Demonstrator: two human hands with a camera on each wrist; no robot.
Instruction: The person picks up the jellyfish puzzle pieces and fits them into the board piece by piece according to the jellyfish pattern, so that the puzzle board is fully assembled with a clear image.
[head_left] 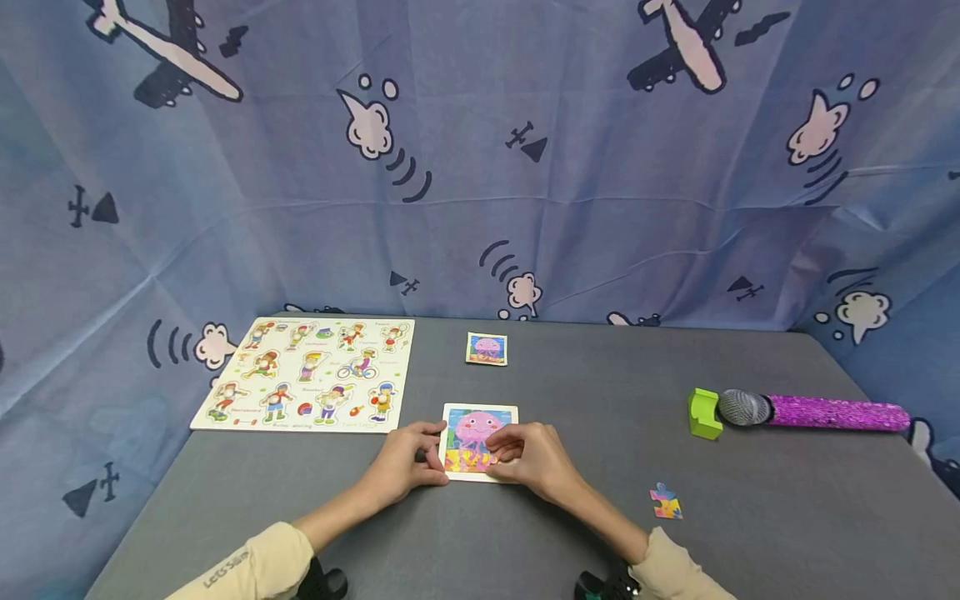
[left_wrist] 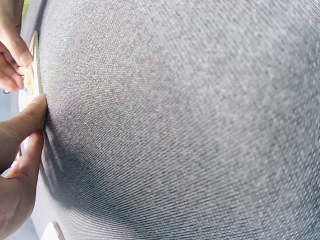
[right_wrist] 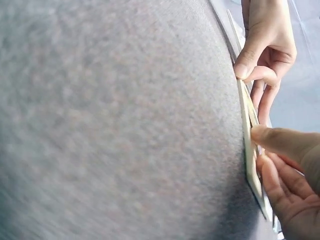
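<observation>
In the head view a small white-framed jigsaw puzzle [head_left: 477, 429] with a pink octopus picture lies flat on the grey table. My left hand [head_left: 408, 461] holds its frame by the left edge, thumb near the lower left corner. Over the picture's lower right part, my right hand [head_left: 538, 461] pinches a puzzle piece, mostly hidden by the fingers. From the right wrist view, the thumb and fingers of my right hand [right_wrist: 292, 175] meet at a thin edge slightly raised above the frame. A loose puzzle piece [head_left: 666, 502], blue, yellow and pink, lies to the right.
Behind the puzzle lies a small octopus picture card [head_left: 487, 349]. At the left is a large board with cartoon children [head_left: 307, 375]. A purple glittery microphone [head_left: 832, 412] lies at the right, its head by a green block [head_left: 705, 413]. A patterned blue curtain [head_left: 480, 167] hangs behind the table.
</observation>
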